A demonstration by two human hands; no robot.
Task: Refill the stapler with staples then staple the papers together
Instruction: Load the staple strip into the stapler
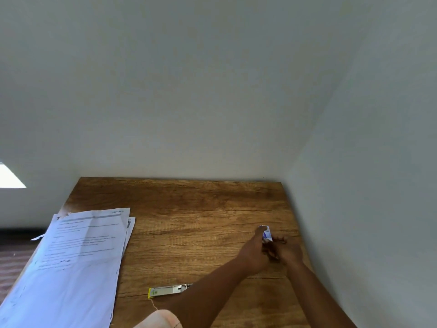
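A small white and blue staple box (266, 233) is at the right side of the wooden table (189, 209). My left hand (254, 253) grips the box from the left, thumb up along its side. My right hand (287, 252) meets it from the right, fingers curled at the box's lower end. A silver stapler with a yellow end (169, 290) lies flat near the front edge, partly behind my left forearm. A stack of printed papers (78, 256) lies on the table's left side, hanging over the left edge.
White walls close in at the table's back and right side. A pale rounded object (160, 319) shows at the bottom edge, with a thin thread running up toward the stapler. Dark floor lies beyond the left edge.
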